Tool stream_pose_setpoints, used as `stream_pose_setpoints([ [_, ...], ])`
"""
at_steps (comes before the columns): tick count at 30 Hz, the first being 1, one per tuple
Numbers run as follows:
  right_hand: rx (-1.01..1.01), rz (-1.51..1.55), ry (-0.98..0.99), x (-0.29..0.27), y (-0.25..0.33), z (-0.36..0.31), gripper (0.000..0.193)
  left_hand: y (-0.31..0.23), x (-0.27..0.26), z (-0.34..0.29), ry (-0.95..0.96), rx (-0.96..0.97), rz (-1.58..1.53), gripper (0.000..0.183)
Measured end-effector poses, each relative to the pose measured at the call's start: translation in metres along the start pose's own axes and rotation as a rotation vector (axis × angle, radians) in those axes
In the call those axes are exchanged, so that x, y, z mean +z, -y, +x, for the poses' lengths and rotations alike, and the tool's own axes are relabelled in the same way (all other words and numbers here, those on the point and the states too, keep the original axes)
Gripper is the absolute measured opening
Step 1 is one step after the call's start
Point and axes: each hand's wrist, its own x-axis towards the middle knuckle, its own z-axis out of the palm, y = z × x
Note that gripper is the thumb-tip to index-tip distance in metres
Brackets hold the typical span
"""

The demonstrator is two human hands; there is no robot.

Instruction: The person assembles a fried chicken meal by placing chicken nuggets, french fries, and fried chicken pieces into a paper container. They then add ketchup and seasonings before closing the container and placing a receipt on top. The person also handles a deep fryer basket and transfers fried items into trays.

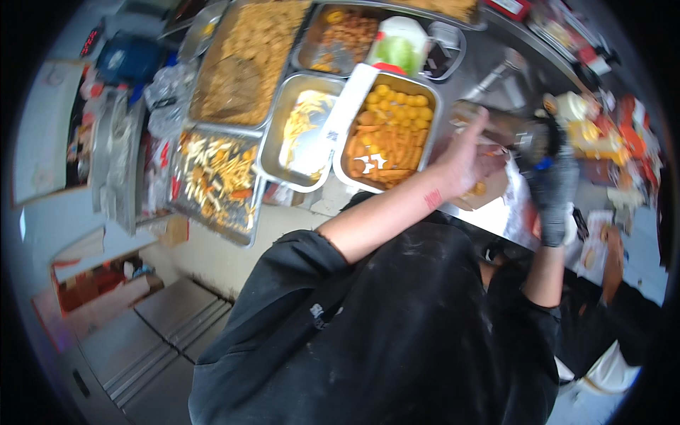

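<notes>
My bare left hand [462, 161] is at a brown paper food box [489, 198], thumb raised and fingers curled at its edge. Some orange-yellow food shows inside the box. My right hand [549, 177], in a black glove, grips a brownish seasoning shaker [489, 122] tilted on its side over the box. Motion blurs the shaker and the glove, so its lid is unclear. Left of my hands, a metal tray [340, 166] holds yellow balls and orange-brown sticks. Beside it a second metal tray [269, 159] has a few pale fries.
A large tray of golden fried pieces [265, 42] and a tray of mixed fries [212, 180] lie further left. Behind stand a small tray of brown bits [347, 32] and a white tub with greens [398, 46]. Bottles [588, 131] crowd the right; another person's arm [613, 265] reaches in there.
</notes>
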Motion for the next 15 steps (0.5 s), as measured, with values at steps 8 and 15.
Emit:
stream_pose_setpoints([
  [8,0.168,0.38,0.101,0.028,-0.001,-0.06,0.082,-0.01,-0.002,0.018,-0.063,-0.003,0.314,0.024],
  [15,-0.091,0.131,-0.068,0.002,-0.049,-0.005,0.047,-0.008,-0.01,0.047,0.017,0.489,1.12,0.063],
])
